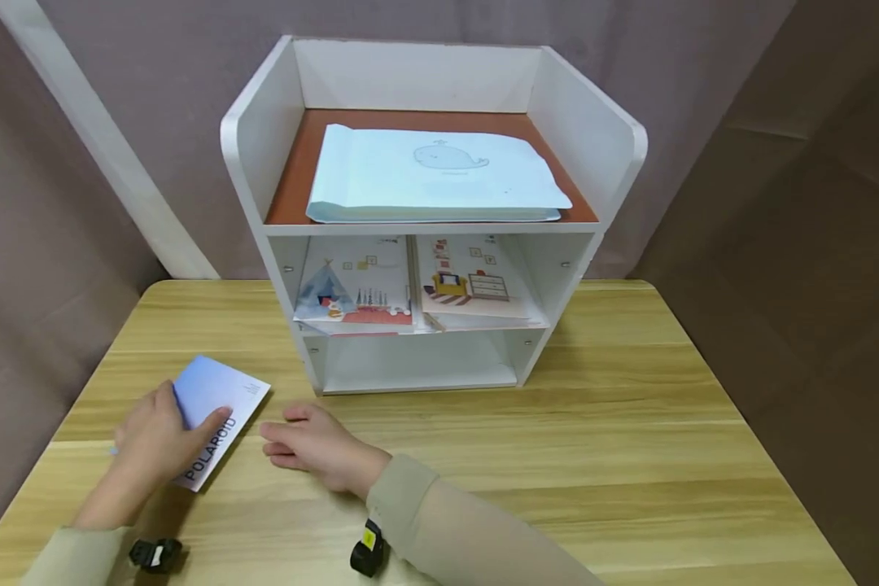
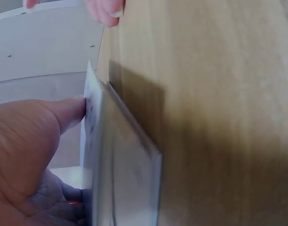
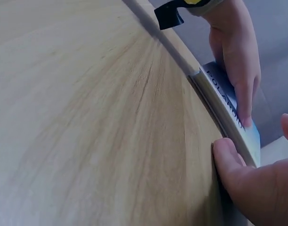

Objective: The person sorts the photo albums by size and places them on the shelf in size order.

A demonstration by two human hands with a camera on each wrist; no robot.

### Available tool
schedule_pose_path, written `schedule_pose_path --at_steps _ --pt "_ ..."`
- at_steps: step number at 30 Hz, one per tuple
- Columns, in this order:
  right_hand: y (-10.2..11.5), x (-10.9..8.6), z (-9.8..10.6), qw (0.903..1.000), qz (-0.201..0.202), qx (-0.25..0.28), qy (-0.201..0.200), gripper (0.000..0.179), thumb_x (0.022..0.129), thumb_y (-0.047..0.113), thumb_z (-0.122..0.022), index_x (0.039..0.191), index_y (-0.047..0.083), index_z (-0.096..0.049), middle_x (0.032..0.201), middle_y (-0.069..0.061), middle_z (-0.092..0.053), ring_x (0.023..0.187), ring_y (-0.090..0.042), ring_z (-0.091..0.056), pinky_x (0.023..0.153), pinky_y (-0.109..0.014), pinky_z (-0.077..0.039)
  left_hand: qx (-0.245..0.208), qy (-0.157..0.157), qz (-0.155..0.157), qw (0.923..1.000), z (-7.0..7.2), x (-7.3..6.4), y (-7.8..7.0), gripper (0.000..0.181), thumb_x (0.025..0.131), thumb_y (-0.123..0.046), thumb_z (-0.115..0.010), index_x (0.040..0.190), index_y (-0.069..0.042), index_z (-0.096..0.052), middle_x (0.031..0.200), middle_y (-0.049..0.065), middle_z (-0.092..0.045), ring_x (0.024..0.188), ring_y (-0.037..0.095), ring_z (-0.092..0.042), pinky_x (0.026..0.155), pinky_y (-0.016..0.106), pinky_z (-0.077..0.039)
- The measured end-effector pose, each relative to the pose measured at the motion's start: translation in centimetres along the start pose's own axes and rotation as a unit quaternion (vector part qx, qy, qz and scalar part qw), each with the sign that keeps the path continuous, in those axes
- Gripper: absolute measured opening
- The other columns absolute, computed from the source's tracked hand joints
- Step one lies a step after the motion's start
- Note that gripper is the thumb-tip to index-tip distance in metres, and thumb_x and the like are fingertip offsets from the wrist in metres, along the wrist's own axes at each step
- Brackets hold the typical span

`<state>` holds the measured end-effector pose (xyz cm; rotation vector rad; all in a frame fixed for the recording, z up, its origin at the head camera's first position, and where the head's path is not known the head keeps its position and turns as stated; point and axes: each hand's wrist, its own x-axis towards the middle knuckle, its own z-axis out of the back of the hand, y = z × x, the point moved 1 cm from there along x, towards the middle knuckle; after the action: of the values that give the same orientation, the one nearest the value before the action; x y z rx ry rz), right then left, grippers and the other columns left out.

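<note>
At the table's left, a blue-and-white album [image 1: 216,382] lettered POLAROID is gripped by my left hand [image 1: 154,435]. The thumb lies across its front cover and the fingers go round its left edge, partly hidden. From the left wrist, the album [image 2: 130,179] shows its thick side, tilted close over the wood. My right hand [image 1: 322,448] is just right of the album, holding nothing, its fingers loosely bent. In the right wrist view the right hand's thumb [image 3: 226,153] appears close beside the album [image 3: 228,110].
A white shelf unit [image 1: 626,159] stands at the back of the wooden table [image 1: 630,456]. On its top lies a pale book [image 1: 410,183] with a whale drawing. Illustrated booklets [image 1: 472,281] lie on the middle shelf. Its bottom compartment [image 1: 417,362] opens toward me.
</note>
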<state>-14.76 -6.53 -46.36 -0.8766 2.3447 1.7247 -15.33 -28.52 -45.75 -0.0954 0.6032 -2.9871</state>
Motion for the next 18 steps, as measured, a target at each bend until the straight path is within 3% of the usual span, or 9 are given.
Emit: schedule_pose_path --at_steps 3,8,13,18 --pt "0.1 0.1 0.3 0.9998 -0.014 0.010 0.013 0.053 0.091 0.013 -0.069 0.131 -0.009 -0.043 0.105 -0.017 -0.062 0.100 -0.030 -0.064 0.088 -0.041 -0.053 -0.005 0.018 -0.001 0.9998 0.1 -0.1 -0.4 0.108 0.085 -0.064 -0.060 0.134 0.025 -0.026 0.119 0.047 -0.040 0.102 0.056 -0.044 0.074 0.067 -0.036" --pt "0.4 0.2 0.3 0.9987 -0.026 0.017 0.040 0.032 0.093 0.015 -0.067 0.113 -0.008 -0.058 0.106 -0.017 -0.064 0.103 -0.028 -0.063 0.091 -0.039 -0.051 -0.022 0.051 -0.004 0.9984 0.7 -0.3 -1.2 0.105 0.083 -0.060 -0.066 0.130 0.026 -0.029 0.111 0.045 -0.046 0.092 0.050 -0.052 0.068 0.057 -0.046" --pt "0.4 0.3 0.2 0.9978 -0.044 0.042 0.025 0.024 0.091 0.013 -0.068 0.104 -0.006 -0.060 0.102 -0.016 -0.060 0.094 -0.025 -0.061 0.093 -0.040 -0.051 -0.038 0.088 -0.019 0.9952 1.0 -0.6 -2.0 0.101 0.083 -0.057 -0.068 0.125 0.028 -0.033 0.105 0.045 -0.050 0.088 0.047 -0.056 0.070 0.053 -0.049" --pt "0.5 0.2 0.4 0.9972 -0.050 0.053 0.016 0.024 0.090 0.011 -0.068 0.104 -0.006 -0.059 0.102 -0.017 -0.057 0.091 -0.024 -0.059 0.093 -0.040 -0.050 -0.044 0.096 -0.019 0.9943 0.9 -1.0 -2.2 0.100 0.082 -0.057 -0.069 0.125 0.027 -0.034 0.106 0.045 -0.050 0.092 0.049 -0.056 0.071 0.053 -0.049"
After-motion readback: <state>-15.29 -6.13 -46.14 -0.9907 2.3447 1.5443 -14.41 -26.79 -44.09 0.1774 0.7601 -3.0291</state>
